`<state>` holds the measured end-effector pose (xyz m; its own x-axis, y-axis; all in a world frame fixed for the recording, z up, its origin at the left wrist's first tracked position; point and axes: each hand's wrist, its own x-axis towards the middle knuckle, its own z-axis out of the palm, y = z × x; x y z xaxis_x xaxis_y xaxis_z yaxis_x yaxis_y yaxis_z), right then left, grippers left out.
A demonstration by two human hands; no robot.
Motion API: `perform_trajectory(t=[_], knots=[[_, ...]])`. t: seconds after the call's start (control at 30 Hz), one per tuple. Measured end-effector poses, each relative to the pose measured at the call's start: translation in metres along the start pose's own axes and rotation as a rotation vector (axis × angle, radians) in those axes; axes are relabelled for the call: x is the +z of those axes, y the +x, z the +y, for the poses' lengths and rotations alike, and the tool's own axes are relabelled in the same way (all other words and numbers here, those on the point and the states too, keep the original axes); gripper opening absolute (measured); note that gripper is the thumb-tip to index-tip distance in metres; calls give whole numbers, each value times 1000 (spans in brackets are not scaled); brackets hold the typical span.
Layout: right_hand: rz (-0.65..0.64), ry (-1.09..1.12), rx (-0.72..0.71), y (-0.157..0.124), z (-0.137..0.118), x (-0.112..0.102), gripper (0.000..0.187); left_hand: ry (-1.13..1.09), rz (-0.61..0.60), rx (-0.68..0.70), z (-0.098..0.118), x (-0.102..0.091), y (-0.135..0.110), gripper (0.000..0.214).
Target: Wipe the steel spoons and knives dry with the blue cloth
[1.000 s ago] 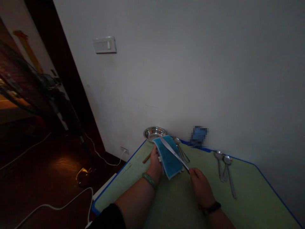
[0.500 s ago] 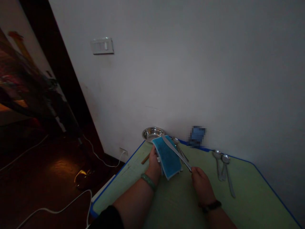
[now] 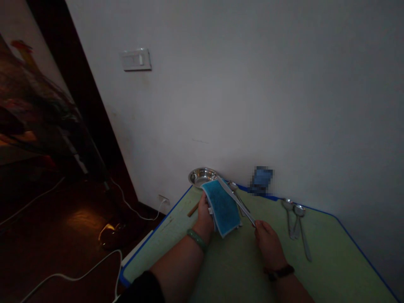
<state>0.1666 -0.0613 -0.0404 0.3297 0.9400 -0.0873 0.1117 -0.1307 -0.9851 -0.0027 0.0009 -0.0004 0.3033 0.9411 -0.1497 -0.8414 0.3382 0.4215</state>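
"What's the right hand (image 3: 269,245) doing?"

"It's pinching the near end of a knife (image 3: 236,199) in a narrow grip, the length slanting away toward the wall (image 3: 252,105)."

"And the left hand (image 3: 204,216)?"

"It's clutching a blue cloth (image 3: 221,208), and the shiny knife is lying along the cloth's edge."

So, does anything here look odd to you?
Yes: the blue object by the wall, at the far edge of the table, is blurred into square blocks, so what it is cannot be told.
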Motion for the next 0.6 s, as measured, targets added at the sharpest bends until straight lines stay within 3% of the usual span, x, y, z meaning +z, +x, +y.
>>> perform_trajectory(t=[0.33,0.6], knots=[[28,-28,-11,-7,-11,-3,31,14,10,67,-2,-2,4,29],[50,56,-8,-3,-3,-7,31,-18,34,44,-2,4,1,31]])
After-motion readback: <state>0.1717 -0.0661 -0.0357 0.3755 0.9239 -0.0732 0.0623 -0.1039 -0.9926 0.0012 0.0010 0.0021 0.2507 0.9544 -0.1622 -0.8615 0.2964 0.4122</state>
